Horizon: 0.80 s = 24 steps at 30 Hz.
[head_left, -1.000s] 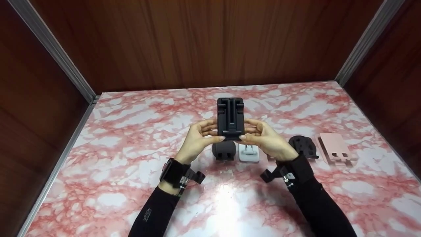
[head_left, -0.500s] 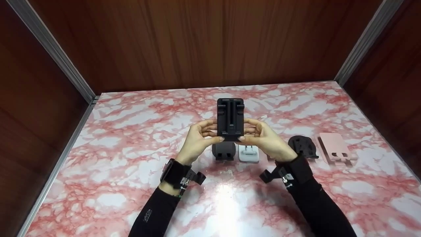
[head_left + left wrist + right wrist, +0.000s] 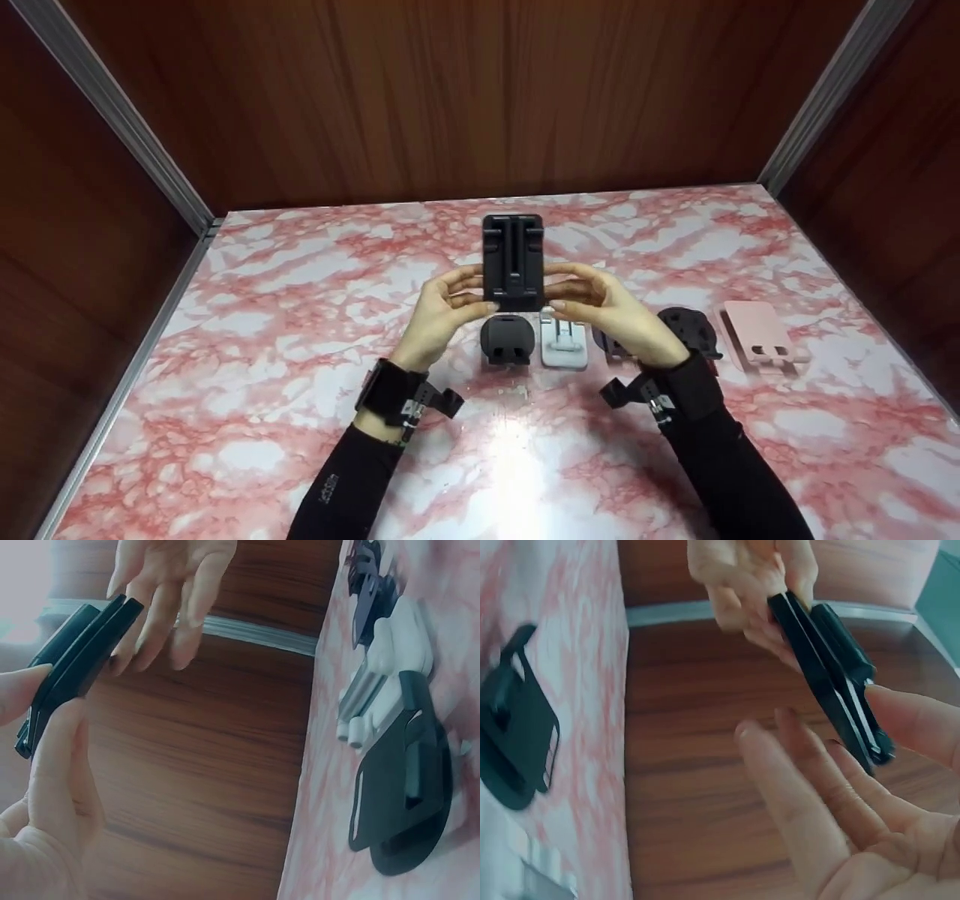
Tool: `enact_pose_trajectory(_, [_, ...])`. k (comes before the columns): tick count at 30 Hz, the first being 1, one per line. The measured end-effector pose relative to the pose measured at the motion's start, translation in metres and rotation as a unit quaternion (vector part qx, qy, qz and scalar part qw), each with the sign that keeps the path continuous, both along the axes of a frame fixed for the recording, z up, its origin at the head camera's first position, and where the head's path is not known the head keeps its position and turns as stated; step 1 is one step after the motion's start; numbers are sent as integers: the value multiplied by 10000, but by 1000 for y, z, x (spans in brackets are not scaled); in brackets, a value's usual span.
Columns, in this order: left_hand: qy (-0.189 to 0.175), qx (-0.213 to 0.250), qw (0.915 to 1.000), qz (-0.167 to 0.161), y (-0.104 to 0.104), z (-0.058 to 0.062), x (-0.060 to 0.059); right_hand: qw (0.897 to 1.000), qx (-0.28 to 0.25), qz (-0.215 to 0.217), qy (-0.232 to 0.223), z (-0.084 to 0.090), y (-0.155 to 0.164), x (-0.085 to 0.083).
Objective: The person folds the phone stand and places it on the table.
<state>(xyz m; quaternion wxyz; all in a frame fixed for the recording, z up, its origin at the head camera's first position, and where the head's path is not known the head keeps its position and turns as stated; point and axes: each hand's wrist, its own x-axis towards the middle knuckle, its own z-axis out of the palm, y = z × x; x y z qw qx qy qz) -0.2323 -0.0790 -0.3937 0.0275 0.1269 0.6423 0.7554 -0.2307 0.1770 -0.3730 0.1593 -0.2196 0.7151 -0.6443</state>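
Note:
A folded black phone stand (image 3: 514, 262) is held up over the table, its grooved face toward the head camera. My left hand (image 3: 439, 315) pinches its lower left side between thumb and fingers, as the left wrist view shows from the edge of the stand (image 3: 82, 664). On the other side is my right hand (image 3: 619, 311), its fingers spread loosely and its thumb close to the lower right corner. In the right wrist view those fingers (image 3: 780, 787) stand away from the stand.
Behind and below the hands, a rounded black stand (image 3: 508, 340) and a white stand (image 3: 564, 346) sit on the marbled table (image 3: 300, 390). Another black stand (image 3: 688, 330) and a pink stand (image 3: 761, 334) lie farther right. A dark one is partly hidden by the right hand.
The phone stand has shifted slightly up and left with the left hand. My right hand's thumb and fingers have loosened from its right side, which they held before.

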Motion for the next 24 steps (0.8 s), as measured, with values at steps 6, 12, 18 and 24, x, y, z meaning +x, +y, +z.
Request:
enact_pose_trajectory(6, [-215,-46,9997,138,-30,-3,-3,9847,1130,-120,1321,-1,8,11])
enact_pose_trajectory(12, [-801,-618,9948,-135,-57,-20,-5,9493,2156,-569,2217,-11,20,21])
enact_pose_trajectory(18, [-1431,-1146,9827,-242,-69,-39,-5,9322,2514,-695,2510,-19,23,26])
enact_pose_trajectory(24, [-1712,-1708,9700,-237,-70,-47,-8,9288,2615,-709,2528,-20,23,30])
